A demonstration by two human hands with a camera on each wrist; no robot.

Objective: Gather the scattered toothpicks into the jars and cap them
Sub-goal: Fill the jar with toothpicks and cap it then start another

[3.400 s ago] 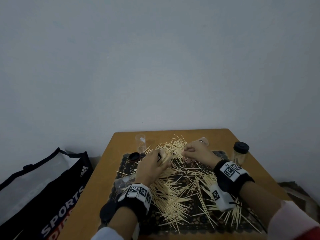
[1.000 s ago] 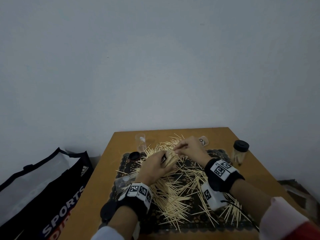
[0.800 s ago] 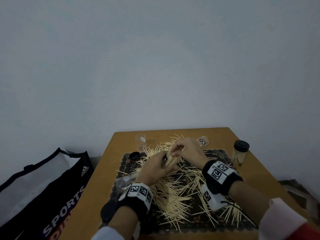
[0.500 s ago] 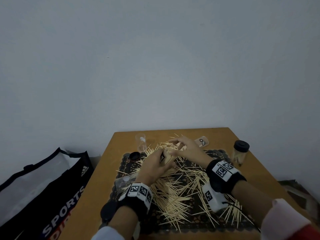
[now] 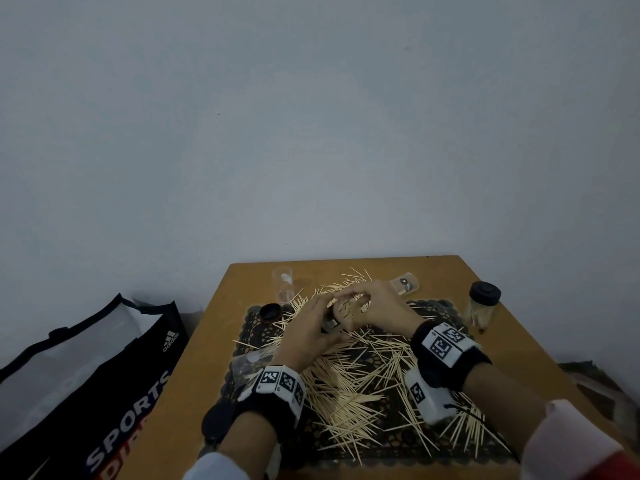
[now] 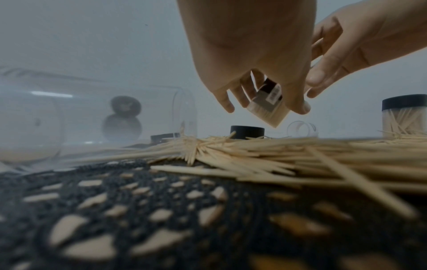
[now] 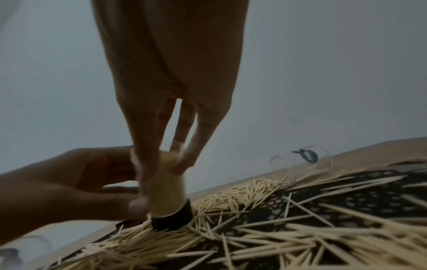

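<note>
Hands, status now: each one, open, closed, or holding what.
Left hand: closed, holding the toothpick jar.
Right hand: fingertips pinching the same jar's open top.

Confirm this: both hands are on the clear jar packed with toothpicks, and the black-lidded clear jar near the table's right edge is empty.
Not empty: the left wrist view shows wooden toothpicks inside the black-lidded clear jar. The rest stands: the left hand and right hand are both on the toothpick-packed clear jar.

The head view looks down from above the table's near edge toward the wall, both wrist views sit low near the mat, and all share the toothpicks.
</note>
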